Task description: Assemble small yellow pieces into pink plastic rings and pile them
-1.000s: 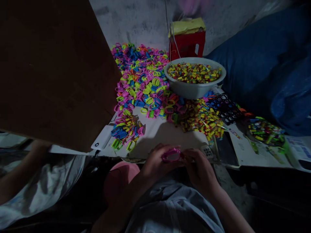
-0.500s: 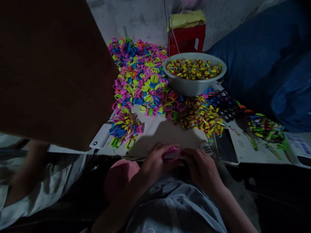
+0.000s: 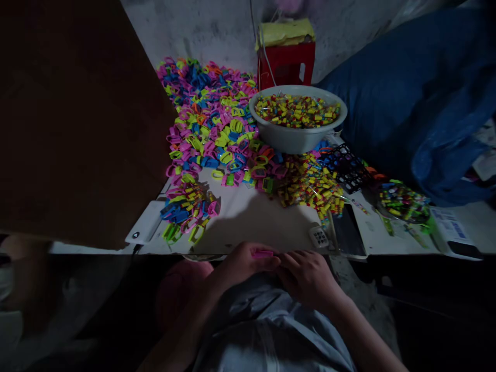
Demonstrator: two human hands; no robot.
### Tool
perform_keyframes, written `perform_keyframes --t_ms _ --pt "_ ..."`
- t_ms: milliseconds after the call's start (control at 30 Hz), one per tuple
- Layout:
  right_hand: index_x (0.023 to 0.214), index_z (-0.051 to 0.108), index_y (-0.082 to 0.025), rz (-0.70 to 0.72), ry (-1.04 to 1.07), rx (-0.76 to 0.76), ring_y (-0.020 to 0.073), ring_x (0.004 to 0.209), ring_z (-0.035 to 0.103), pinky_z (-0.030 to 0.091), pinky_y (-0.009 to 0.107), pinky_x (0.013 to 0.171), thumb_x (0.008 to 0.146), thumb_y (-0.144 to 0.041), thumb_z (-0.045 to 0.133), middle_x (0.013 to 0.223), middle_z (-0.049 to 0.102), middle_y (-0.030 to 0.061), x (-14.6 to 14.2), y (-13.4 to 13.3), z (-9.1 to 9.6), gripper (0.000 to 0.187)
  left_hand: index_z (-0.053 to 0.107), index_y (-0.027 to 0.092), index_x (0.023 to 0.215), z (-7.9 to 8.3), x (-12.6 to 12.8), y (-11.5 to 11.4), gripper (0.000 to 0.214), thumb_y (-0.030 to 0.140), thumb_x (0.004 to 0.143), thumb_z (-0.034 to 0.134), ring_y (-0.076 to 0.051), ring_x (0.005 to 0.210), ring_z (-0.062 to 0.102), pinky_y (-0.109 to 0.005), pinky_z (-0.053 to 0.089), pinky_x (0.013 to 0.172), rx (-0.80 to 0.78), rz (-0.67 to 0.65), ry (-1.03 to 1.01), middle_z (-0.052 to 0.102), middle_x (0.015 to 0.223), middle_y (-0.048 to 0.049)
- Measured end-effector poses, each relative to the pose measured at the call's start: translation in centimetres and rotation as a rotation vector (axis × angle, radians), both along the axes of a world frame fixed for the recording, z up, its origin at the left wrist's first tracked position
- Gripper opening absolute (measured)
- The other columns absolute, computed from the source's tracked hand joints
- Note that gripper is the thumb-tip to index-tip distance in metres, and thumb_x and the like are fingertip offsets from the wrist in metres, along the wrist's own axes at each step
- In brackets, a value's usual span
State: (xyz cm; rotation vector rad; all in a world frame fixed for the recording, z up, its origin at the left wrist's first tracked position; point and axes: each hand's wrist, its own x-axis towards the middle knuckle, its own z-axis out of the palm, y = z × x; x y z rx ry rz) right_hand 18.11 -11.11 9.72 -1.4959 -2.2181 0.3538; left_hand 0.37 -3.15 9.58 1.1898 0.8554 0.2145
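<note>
My left hand (image 3: 242, 266) and my right hand (image 3: 308, 274) meet just below the near edge of the white table (image 3: 256, 217), above my lap. Both are closed, fingertips together, on a small pink plastic clip (image 3: 262, 253). The clip lies flat between the fingers, mostly hidden. A small bunch of clips (image 3: 188, 209) lies on the table to the left of my hands. A large heap of pink, blue and yellow-green clips (image 3: 211, 124) covers the far left of the table.
A grey bowl (image 3: 296, 137) of small yellow and red pieces stands at the back, with more such pieces (image 3: 313, 186) spilled before it. A red stool (image 3: 287, 64), a blue sack (image 3: 411, 103), a black grid (image 3: 346, 165), a phone (image 3: 346, 232) and a brown board (image 3: 77, 124) surround the area.
My hands have dropped lower toward my lap with the pink clip, which has turned from upright to flat between my fingers. The view has shifted a little to the right.
</note>
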Motion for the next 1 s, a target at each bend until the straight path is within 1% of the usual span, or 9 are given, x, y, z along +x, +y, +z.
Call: perform_keyframes --t_ms 67,167,200,300,400,533,700,833,1000 --pt "0.089 0.063 -0.022 -0.026 0.024 -0.029 0.0163 0.070 0.061 0.035 0.029 0.065 0.096 -0.029 0.050 0.076 0.068 0.0006 0.2 0.3 -0.5 0.016 0.073 0.012 0.106 -0.4 -0.1 0.4 0.064 0.063 0.067 0.075 -0.027 0.096 0.069 -0.036 0.054 0.084 0.058 -0.033 0.008 0.075 0.102 -0.0139" --pt "0.110 0.063 -0.021 -0.203 0.018 -0.019 0.0225 0.087 0.062 0.041 0.032 0.076 0.092 -0.047 0.055 0.092 0.069 0.0065 2.7 1.0 -2.0 0.033 0.072 0.017 0.105 -0.4 -1.3 1.7 0.052 0.058 0.073 0.072 -0.026 0.099 0.069 -0.033 0.053 0.087 0.365 0.044 0.193 0.075 0.104 -0.0102" --pt "0.120 0.060 -0.018 -0.316 0.012 0.007 0.0252 0.093 0.061 0.043 0.035 0.081 0.090 -0.054 0.054 0.099 0.069 0.0097 4.2 1.2 -2.8 0.047 0.070 0.019 0.107 -0.3 -2.0 2.4 0.049 0.057 0.076 0.070 -0.025 0.098 0.069 -0.033 0.052 0.087 0.490 0.103 0.284 0.075 0.104 -0.0093" --pt "0.127 0.058 -0.014 -0.769 -0.048 0.039 0.0315 0.105 0.057 0.043 0.044 0.089 0.091 -0.060 0.044 0.112 0.064 0.0172 9.7 1.2 -5.5 0.060 0.062 0.020 0.123 0.4 -5.3 5.1 0.050 0.054 0.086 0.057 -0.026 0.097 0.068 -0.036 0.052 0.087 0.812 0.284 0.573 0.073 0.106 -0.0090" --pt "0.134 0.054 -0.010 -1.133 -0.192 -0.137 0.0399 0.114 0.051 0.042 0.052 0.089 0.087 -0.062 0.045 0.127 0.056 0.0240 14.2 0.6 -8.0 0.071 0.053 0.016 0.135 1.0 -9.0 7.9 0.058 0.052 0.089 0.052 -0.035 0.104 0.064 -0.048 0.050 0.090 1.060 0.488 0.941 0.070 0.112 -0.0159" --pt "0.135 0.055 -0.017 -1.207 -0.130 -0.291 0.0397 0.116 0.051 0.042 0.052 0.089 0.084 -0.060 0.049 0.131 0.056 0.0193 16.0 0.3 -9.9 0.067 0.042 0.018 0.144 0.6 -12.3 10.8 0.061 0.050 0.092 0.045 -0.044 0.118 0.053 -0.063 0.044 0.091 1.162 0.668 1.239 0.061 0.127 -0.0206" --pt "0.136 0.055 -0.023 -1.271 0.008 -0.285 0.0403 0.120 0.049 0.040 0.055 0.092 0.081 -0.061 0.052 0.135 0.055 0.0166 15.8 0.9 -10.5 0.066 0.040 0.016 0.145 -0.7 -13.4 12.5 0.063 0.051 0.092 0.043 -0.049 0.123 0.047 -0.069 0.039 0.092 1.082 0.611 1.223 0.052 0.135 -0.0266" --pt "0.133 0.057 -0.021 -1.287 0.050 -0.254 0.0411 0.122 0.047 0.039 0.056 0.093 0.080 -0.061 0.053 0.134 0.055 0.0174 15.9 1.2 -10.8 0.066 0.040 0.020 0.145 -1.2 -12.6 12.8 0.068 0.053 0.087 0.053 -0.045 0.125 0.047 -0.064 0.038 0.099 1.096 0.649 1.227 0.047 0.142 -0.0216" --pt "0.126 0.061 -0.018 -1.246 0.069 -0.167 0.0382 0.117 0.050 0.039 0.053 0.094 0.082 -0.065 0.049 0.128 0.058 0.0187 16.0 1.0 -11.2 0.065 0.046 0.015 0.139 -1.4 -9.0 12.8 0.057 0.040 0.089 0.054 -0.042 0.133 0.040 -0.061 0.030 0.109 1.385 0.568 1.044 0.040 0.149 -0.0187"
